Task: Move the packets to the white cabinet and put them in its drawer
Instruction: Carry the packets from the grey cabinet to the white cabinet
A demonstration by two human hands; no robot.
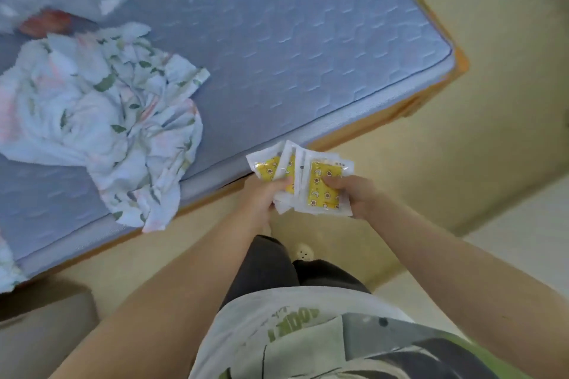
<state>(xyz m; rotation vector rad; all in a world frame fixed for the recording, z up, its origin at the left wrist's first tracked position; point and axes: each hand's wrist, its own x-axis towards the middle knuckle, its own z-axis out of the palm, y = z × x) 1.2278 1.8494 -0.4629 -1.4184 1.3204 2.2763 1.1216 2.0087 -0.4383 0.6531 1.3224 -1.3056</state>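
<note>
Both hands, left hand (261,197) and right hand (354,194), pinch a fanned stack of packets (308,181) just off the bed (308,49) edge, so I'd square them into one tight bundle before walking to the cabinet, which isn't in sight.

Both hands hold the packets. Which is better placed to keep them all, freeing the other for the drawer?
Probably the left hand: it grips most of the packets, while the right hand seems to pinch only the front one. The cabinet is out of view.
</note>
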